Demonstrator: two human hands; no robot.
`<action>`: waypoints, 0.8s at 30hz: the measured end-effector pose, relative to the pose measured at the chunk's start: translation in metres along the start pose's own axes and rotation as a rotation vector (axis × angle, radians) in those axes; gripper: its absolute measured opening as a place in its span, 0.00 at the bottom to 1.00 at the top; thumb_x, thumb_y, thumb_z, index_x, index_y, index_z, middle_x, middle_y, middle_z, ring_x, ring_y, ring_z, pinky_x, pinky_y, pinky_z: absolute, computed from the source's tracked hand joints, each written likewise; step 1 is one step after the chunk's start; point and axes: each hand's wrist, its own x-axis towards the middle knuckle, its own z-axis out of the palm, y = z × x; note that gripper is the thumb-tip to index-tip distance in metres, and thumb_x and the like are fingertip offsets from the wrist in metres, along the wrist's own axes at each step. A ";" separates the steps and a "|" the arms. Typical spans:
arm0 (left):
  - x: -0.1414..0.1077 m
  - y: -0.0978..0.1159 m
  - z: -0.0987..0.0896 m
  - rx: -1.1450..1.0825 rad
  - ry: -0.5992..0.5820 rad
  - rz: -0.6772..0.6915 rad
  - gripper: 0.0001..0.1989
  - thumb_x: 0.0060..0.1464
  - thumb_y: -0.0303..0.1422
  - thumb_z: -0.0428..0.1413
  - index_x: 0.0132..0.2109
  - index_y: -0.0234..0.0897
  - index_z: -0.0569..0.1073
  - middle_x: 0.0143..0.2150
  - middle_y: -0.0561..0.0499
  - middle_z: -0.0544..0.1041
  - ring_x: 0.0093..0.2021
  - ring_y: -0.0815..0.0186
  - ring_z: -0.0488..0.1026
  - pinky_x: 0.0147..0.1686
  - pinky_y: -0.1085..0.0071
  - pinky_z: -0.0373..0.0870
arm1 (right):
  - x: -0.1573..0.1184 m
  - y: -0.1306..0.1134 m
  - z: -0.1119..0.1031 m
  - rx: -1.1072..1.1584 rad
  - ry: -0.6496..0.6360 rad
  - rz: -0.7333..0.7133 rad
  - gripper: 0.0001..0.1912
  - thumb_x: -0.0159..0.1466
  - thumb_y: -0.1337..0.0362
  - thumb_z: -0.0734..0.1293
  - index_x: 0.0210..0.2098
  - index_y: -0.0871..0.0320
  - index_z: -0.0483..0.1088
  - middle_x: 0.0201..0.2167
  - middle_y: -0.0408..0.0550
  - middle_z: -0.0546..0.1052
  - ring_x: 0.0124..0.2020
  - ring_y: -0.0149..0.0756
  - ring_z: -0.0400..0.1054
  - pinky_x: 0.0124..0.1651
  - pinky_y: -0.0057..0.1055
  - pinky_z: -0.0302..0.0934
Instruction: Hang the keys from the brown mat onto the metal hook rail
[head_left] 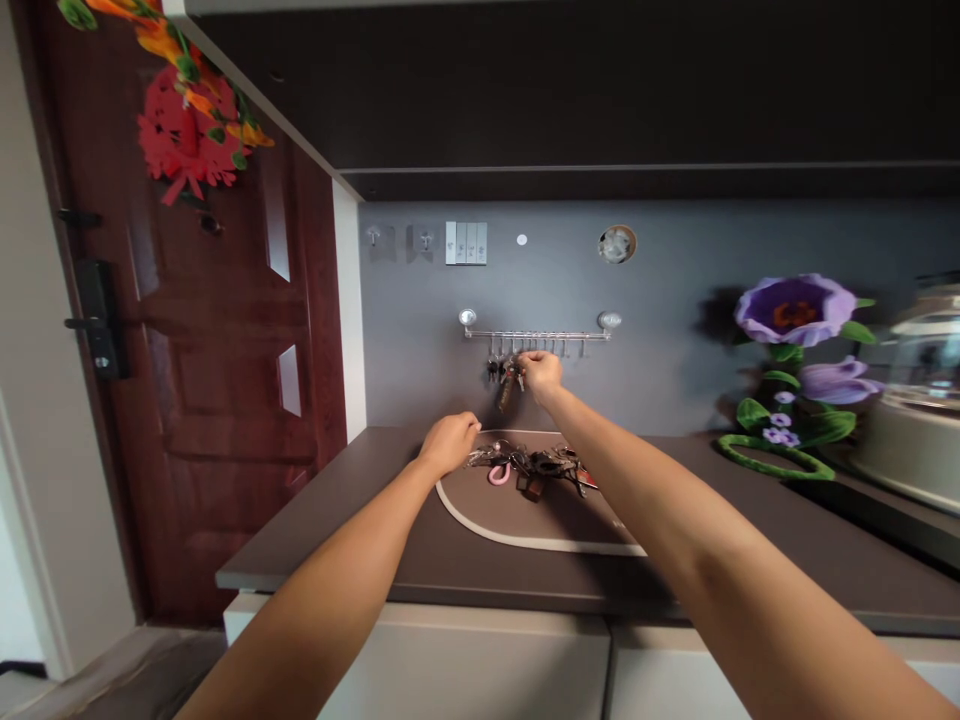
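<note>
My right hand [541, 376] is raised to the metal hook rack [536, 335] on the grey wall. Its fingers are pinched at a bunch of keys [520, 380] just below the hooks. Other keys [493, 370] and a brown key holder [506, 390] hang left of it. Lower down, my left hand [448, 443] is curled closed over the left edge of the mat [487, 515]. Whatever its fingers hold, if anything, is hidden. Right beside it lies a jumbled pile of keys and key rings [551, 465], with a pink loop [499, 474] in front.
A dark cabinet [600, 90] overhangs the counter [360, 520]. Purple fabric flowers [795, 310] and a glass-topped appliance [922, 400] stand at the right. At the left is a red-brown door [217, 400]. Light switches [466, 243] sit above the rack.
</note>
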 end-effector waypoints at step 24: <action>0.002 -0.011 0.007 -0.074 -0.026 0.109 0.11 0.52 0.30 0.46 0.37 0.36 0.72 0.37 0.49 0.74 0.37 0.67 0.68 0.38 0.73 0.62 | -0.072 -0.032 -0.042 0.431 -0.277 0.334 0.05 0.55 0.73 0.60 0.28 0.63 0.67 0.23 0.45 0.72 0.18 0.21 0.61 0.24 0.20 0.57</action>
